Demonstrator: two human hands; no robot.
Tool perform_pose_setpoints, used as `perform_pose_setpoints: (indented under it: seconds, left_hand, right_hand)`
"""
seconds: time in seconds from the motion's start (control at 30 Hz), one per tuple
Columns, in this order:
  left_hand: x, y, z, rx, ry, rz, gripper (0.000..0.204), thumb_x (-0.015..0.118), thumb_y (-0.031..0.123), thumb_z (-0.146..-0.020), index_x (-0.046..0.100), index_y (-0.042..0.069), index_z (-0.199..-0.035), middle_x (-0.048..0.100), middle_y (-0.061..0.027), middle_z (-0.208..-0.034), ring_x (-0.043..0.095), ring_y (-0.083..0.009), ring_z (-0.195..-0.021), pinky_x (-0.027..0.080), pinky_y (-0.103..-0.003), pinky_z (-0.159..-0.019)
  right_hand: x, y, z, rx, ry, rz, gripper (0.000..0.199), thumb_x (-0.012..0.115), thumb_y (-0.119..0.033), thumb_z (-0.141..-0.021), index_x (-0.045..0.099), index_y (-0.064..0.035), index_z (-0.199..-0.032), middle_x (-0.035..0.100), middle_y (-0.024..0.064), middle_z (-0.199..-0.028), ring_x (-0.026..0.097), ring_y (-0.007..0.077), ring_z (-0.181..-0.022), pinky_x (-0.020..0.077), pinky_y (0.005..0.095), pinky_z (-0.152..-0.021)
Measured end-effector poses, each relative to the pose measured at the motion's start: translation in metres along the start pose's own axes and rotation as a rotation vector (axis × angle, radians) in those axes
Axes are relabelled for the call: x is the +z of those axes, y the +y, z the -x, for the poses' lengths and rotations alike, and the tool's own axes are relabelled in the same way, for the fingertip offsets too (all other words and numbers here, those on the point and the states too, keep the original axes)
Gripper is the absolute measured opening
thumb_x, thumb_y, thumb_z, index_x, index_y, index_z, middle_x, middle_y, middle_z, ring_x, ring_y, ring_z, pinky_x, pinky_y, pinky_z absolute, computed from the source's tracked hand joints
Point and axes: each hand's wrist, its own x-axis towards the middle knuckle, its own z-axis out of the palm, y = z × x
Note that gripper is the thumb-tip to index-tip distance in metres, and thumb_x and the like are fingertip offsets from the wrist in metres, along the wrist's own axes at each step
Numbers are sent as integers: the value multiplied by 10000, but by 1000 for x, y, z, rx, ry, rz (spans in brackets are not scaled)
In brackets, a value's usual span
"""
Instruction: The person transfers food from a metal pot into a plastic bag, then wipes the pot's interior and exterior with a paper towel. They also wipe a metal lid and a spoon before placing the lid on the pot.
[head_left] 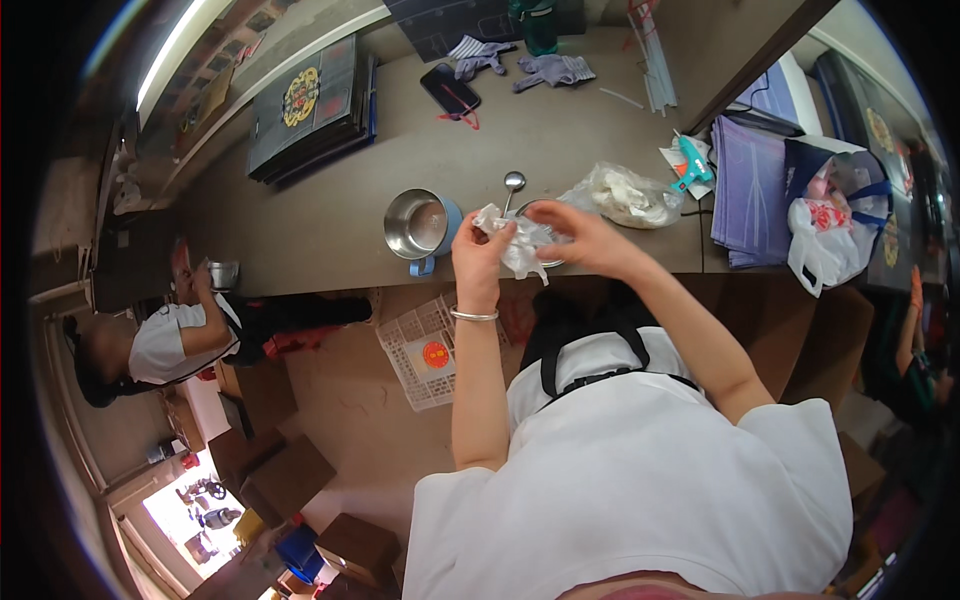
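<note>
My left hand (480,258) is closed on a crumpled clear plastic bag (522,247), pinching it between thumb and fingers. From the other side my right hand (590,240) curves its fingers and thumb around the bag's right part. Under the hands a round metal rim shows in part; the rest of that piece is hidden. A steel spoon (514,181) with a round bowl sticks out just beyond the bag. Left of my left hand lies a mug (418,226) tipped toward me, steel inside with a light blue outside and handle.
Right of my hands lies a bundle of clear bags (628,195), then a teal glue gun (690,165). Purple bags (747,190) and a white carrier bag (828,235) are farther right. A phone (450,92), gloves (553,72) and dark boxes (310,110) lie beyond. Another person (180,340) works at left.
</note>
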Motion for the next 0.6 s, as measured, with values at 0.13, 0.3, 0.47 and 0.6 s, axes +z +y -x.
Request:
perform_pose_setpoints:
  seconds: [0.13,0.3,0.47,0.6]
  left_hand:
    - [2,10,5,5,-84,-100,468,699,-32,-824,515,-22,-1255,601,-64,-1043,596,-127,-917,494,-250,-849]
    - [-15,20,7,144,98,-266,444,707,-12,-812,551,7,-1227,599,-61,-1094,595,-151,-977,491,-267,-853]
    - [9,5,24,279,-44,-655,390,706,57,-843,575,15,-1208,642,-73,-1112,615,-152,-963,502,-278,-823]
    - [26,-37,40,-159,-212,36,401,633,31,-906,494,-37,-1276,676,-119,-984,638,-122,-893,513,-228,-755]
  right_hand:
    - [13,4,-2,156,31,-53,350,723,-187,-837,623,27,-1096,687,108,-989,640,155,-941,491,288,-820]
    - [-8,3,-1,250,65,-36,177,668,-149,-879,666,-6,-983,651,-15,-858,578,58,-811,451,228,-760]
    - [3,5,5,177,48,-126,201,664,-145,-851,666,15,-973,667,44,-902,590,93,-848,460,250,-768]
    - [-16,15,21,161,-15,116,268,689,-172,-821,656,14,-1010,651,56,-985,580,139,-980,445,285,-876]
